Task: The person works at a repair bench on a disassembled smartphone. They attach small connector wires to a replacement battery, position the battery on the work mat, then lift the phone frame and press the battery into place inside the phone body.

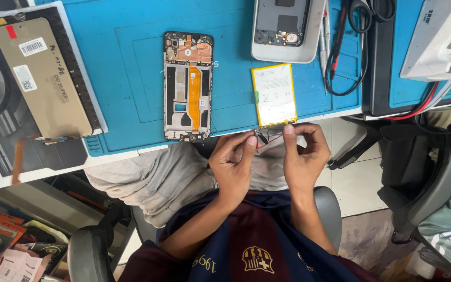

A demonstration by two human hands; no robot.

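Both hands work at the near edge of the bench, at the bottom end of a yellow-edged phone battery [274, 94] that lies flat on the blue work mat [121, 62]. The left hand [234, 163] has its thumb and forefinger closed in a tight pinch on the small dark connector [261, 137] at the battery's lower left corner. The right hand [304, 154] pinches in the same way just beside it; the grip seems to close on the thin red wire [272, 137] that runs from that corner, though the wire is too fine to be sure of the contact. The other fingers of both hands curl clear of the battery.

As a judgement, this wants a light, steady hold: fingertips close to the connector, no pull along the wire, and the battery kept flat on the mat so that its tab does not bend or tear.

Left of the battery, apart from it, lies an opened phone frame [188, 86] with an orange flex strip down its middle. Above the battery sits a grey back cover [283, 31], with tweezers [325, 36] and black and red leads [348, 57] to its right. A replacement screen in its packing [43, 78] lies at the far left.
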